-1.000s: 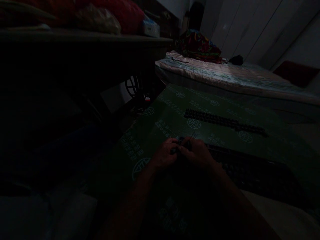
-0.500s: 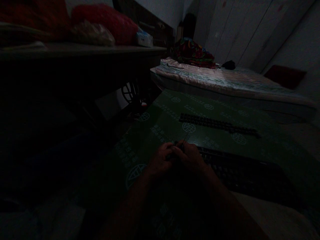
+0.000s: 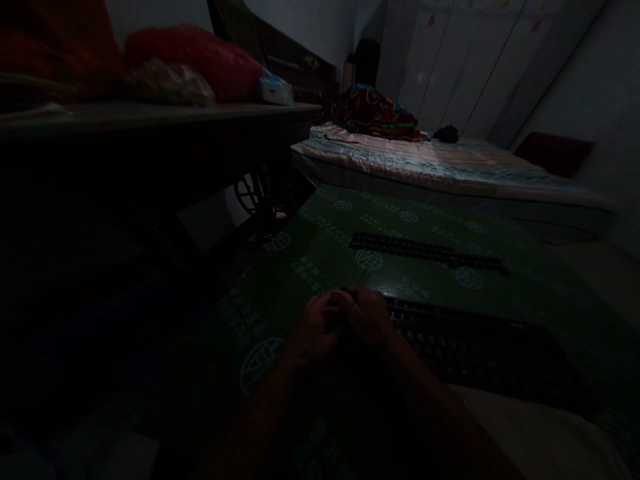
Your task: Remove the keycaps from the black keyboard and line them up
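Note:
In dim light, both my hands meet low over the green board, just off the left end of a black keyboard (image 3: 480,347). My right hand (image 3: 373,317) is closed around a small dark tool with thin wires (image 3: 364,279) sticking out at the top, which looks like a wire keycap puller. Pressed against it, my left hand (image 3: 320,323) has its fingers curled; what lies in them is too dark to make out. Beyond the hands, black keycaps (image 3: 400,248) lie in rows on the board. A few spots at the keyboard's left end look lighter.
The green board (image 3: 300,273) bears white print and globe marks. Behind it stands a bed (image 3: 400,157) with a patterned blanket (image 3: 375,113). At left, a dark table (image 3: 225,113) carries a red bag (image 3: 195,57) and a tissue pack (image 3: 275,89). Pale cloth (image 3: 525,427) lies at lower right.
The whole view has shifted slightly, so things appear a little further left and lower. My hands stay together, with the fingers slightly rearranged and the wires still showing.

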### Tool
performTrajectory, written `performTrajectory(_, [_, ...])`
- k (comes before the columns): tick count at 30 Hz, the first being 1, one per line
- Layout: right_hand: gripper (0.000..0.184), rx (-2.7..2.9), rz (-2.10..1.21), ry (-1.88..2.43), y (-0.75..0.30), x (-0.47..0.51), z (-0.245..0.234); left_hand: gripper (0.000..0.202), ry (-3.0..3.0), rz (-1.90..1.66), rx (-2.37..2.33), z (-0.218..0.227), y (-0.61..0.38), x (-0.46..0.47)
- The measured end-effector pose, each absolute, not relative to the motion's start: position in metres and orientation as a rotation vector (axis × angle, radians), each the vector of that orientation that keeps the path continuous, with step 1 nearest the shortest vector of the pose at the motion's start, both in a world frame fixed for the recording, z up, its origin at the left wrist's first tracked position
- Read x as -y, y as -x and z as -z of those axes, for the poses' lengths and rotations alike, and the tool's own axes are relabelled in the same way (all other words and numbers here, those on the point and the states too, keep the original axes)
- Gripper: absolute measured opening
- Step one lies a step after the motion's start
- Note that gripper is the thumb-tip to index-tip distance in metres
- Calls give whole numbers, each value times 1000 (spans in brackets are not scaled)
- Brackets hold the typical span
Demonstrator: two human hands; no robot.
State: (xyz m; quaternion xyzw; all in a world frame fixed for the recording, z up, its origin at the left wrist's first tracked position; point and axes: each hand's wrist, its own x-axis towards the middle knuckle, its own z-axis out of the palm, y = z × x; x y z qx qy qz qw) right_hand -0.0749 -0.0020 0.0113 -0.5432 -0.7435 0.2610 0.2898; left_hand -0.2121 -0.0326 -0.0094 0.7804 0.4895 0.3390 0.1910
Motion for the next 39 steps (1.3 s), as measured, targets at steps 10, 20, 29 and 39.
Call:
performTrajectory(10, [47,1870,-706,1478,77,1,-11,22,-2264,-928,-1350,7,212,34])
performTrajectory(20, [48,1811,-747,1456,78,-3,-7,33,-2302,-921,-1329,8,212,35])
performTrajectory(29, [49,1608,-889,1382,75,-9,-7,30,-2313,-895,-1369,9,212,35])
performTrajectory(39, [45,1420,-1082,1262,75,-10,-5,19,-2175,-1019,-1370,9,215,33])
